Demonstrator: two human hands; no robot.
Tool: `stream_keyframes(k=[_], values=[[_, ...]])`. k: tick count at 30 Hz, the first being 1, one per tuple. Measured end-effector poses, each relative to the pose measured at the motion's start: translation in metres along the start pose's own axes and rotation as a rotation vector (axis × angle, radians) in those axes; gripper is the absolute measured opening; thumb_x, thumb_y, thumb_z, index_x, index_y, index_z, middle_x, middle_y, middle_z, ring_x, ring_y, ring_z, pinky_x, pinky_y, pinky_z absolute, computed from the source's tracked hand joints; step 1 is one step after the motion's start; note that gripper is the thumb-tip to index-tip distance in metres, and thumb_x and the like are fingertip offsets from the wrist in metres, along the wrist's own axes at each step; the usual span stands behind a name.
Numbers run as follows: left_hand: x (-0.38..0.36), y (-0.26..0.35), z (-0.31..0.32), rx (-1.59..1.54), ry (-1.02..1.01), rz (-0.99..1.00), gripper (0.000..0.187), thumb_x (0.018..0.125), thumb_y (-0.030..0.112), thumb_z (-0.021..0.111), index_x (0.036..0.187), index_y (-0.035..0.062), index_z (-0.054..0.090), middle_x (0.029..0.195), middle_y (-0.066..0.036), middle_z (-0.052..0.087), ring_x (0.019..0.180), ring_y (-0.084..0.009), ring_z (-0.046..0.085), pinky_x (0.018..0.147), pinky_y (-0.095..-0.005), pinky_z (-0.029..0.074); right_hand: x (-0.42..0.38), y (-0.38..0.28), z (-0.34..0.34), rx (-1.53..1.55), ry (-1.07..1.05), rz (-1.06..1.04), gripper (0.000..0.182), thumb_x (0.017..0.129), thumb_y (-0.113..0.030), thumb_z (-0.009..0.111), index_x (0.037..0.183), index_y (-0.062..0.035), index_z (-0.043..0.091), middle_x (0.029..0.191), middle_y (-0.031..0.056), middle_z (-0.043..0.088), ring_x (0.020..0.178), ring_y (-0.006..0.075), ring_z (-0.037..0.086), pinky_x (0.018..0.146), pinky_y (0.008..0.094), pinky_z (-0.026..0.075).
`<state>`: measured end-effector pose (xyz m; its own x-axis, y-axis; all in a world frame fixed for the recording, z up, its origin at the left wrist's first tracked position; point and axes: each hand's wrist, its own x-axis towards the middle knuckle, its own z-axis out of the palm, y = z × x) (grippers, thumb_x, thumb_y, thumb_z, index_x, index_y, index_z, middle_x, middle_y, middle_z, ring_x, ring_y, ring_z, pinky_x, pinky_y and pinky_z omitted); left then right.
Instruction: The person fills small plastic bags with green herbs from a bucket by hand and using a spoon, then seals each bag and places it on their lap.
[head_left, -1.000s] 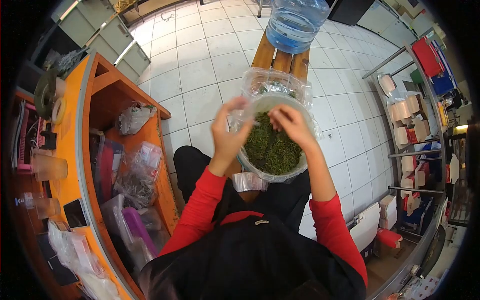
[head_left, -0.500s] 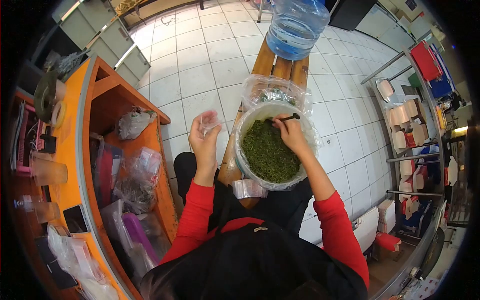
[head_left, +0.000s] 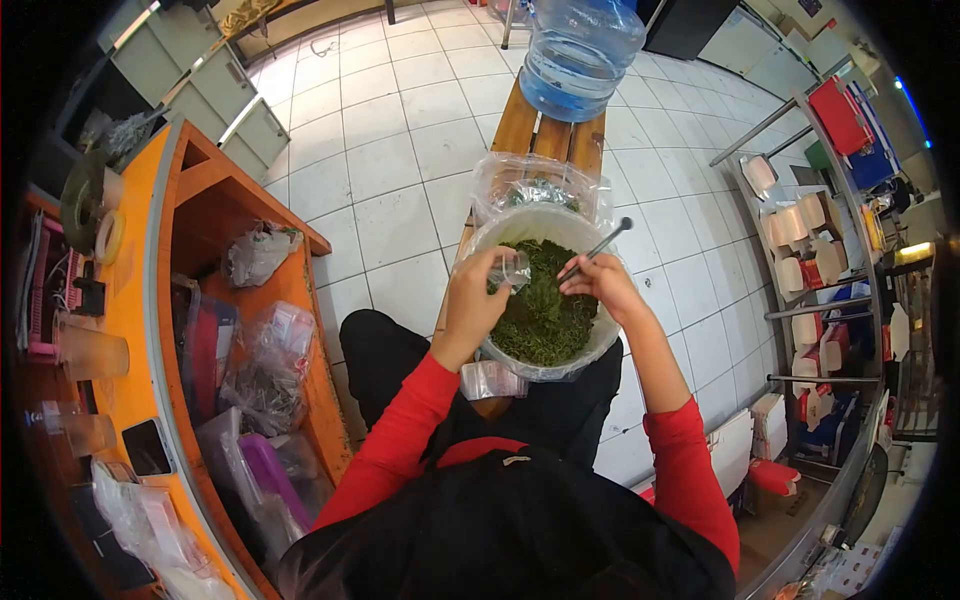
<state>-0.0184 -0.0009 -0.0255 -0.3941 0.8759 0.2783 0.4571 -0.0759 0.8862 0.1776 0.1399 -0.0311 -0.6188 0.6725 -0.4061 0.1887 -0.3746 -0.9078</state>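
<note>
A white bucket (head_left: pixel 492 236) lined with clear plastic holds finely shredded green herbs (head_left: pixel 545 335). My left hand (head_left: pixel 474 305) is closed on a small clear plastic bag (head_left: pixel 516 270), its rounded mouth over the left side of the herbs. With its fingers pinched, my right hand (head_left: pixel 603 283) grips a dark long-handled utensil (head_left: pixel 612 236). The handle tilts up to the right; its lower end is hidden by my fingers and the herbs. A clump of herbs shows beside my right fingertips, close to the bag.
The bucket stands on a wooden bench (head_left: pixel 515 115), with a clear bag of greens (head_left: pixel 540 190) behind it and a large blue water bottle (head_left: pixel 580 65) farther back. A stack of clear packets (head_left: pixel 492 380) lies in front. An orange shelf unit (head_left: pixel 160 290) is left; a metal rack (head_left: pixel 815 310) is right.
My left hand has moved right with the clear bag, from beside the bucket to over the herbs. My right hand has shifted slightly right and lower, and the utensil's handle now points up more steeply.
</note>
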Motion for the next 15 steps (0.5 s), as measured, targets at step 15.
stream_keyframes(k=[15], values=[[0.001, -0.006, 0.037, -0.151, -0.077, -0.042, 0.043, 0.075, 0.009, 0.078, 0.111, 0.0030, 0.054, 0.100, -0.009, 0.064, 0.096, -0.0193, 0.063, 0.076, -0.0311, 0.054, -0.058, -0.021, 0.043, -1.024, 0.291, -1.202, 0.047, 0.066, 0.019, 0.059, 0.109, -0.0010, 0.060, 0.114, 0.0189, 0.058, 0.099, 0.0346, 0.062, 0.079, 0.0382, 0.054]])
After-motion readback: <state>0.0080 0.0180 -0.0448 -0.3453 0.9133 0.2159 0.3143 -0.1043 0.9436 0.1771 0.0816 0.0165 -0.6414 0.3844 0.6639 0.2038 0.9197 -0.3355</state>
